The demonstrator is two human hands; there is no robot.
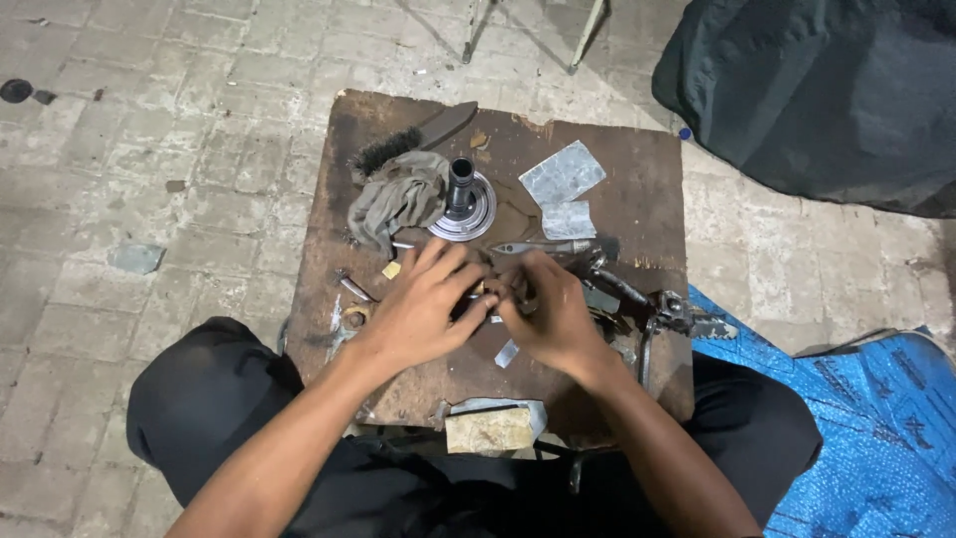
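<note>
My left hand (423,304) and my right hand (545,309) meet over the middle of a low brown wooden board (647,199). Both hands pinch a small metal part (488,291) between their fingertips; most of it is hidden by my fingers. Just beyond my hands stands a round metal flange with an upright shaft (462,204). A grey rag (398,199) lies to its left, and a wire brush (413,139) lies behind the rag.
Two silvery sheet pieces (563,184) lie at the board's back right. Pliers (543,246) and dark metal tools (667,314) sit at the right edge. A small block (488,430) rests at the near edge. Blue tarp (856,418) at right, dark cloth (827,90) behind, paved floor around.
</note>
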